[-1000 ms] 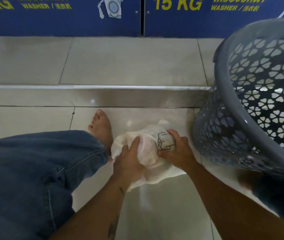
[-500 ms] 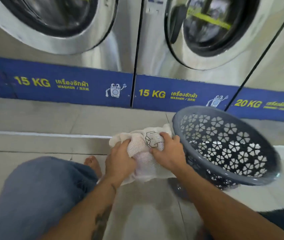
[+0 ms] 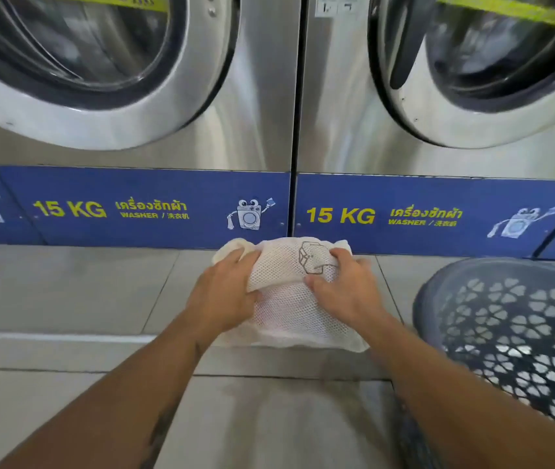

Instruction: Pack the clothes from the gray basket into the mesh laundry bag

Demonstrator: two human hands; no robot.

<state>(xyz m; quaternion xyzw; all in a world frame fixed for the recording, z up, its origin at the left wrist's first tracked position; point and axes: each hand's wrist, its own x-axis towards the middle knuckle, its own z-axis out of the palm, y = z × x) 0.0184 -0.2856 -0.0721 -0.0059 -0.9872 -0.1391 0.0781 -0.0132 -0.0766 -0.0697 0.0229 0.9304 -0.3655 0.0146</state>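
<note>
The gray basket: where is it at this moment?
In the head view, the gray basket is at the lower right edge, just right of the right hand that grips the mesh laundry bag.

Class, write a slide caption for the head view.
Left hand and right hand grip the mesh laundry bag before two washers, gray basket alongside.

soft even light, glare streaks on the washer doors (image 3: 100,79), edges bowed, slight motion blur.
</note>
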